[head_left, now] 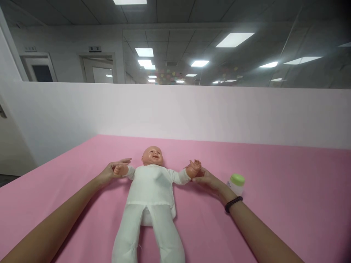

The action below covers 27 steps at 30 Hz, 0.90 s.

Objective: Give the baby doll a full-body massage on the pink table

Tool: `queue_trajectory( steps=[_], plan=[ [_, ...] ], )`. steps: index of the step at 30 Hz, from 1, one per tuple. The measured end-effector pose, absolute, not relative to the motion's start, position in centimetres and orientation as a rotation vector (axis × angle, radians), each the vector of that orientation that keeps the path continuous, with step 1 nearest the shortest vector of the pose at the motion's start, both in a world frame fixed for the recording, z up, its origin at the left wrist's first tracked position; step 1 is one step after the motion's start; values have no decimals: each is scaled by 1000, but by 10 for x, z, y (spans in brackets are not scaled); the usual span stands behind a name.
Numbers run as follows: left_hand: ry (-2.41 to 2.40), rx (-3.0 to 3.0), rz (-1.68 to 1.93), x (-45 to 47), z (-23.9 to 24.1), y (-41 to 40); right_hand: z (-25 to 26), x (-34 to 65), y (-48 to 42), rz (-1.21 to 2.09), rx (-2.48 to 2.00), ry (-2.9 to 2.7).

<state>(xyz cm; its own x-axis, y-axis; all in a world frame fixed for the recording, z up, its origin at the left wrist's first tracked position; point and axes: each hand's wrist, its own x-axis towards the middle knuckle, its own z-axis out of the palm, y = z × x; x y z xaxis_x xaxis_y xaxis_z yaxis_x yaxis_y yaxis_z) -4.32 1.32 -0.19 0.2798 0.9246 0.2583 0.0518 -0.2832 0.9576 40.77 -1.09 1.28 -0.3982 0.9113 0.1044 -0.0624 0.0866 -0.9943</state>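
A baby doll (152, 190) in a white suit lies on its back on the pink surface (287, 204), head away from me, arms spread. My left hand (113, 170) is closed around the doll's hand on the left side. On the other side, my right hand (206, 179) holds the doll's other hand from below. A dark bead bracelet (233, 204) circles my right wrist.
A small white bottle with a green cap (236, 183) stands just right of my right wrist. A white partition wall (192, 113) runs along the far edge of the pink surface, with glass above it.
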Motion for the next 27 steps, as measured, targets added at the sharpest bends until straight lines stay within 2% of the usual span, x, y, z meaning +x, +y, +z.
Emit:
queue_trajectory(
  steps=[6, 16, 27],
  plan=[
    [930, 1682, 944, -45, 8, 8, 32, 403, -21, 1389, -1006, -1897],
    [900, 1998, 726, -51, 4, 11, 26, 385, -21, 1362, -930, -2224],
    [886, 2235, 611, -31, 20, -5, 33, 369, -34, 1032, -1040, -2497]
  ],
)
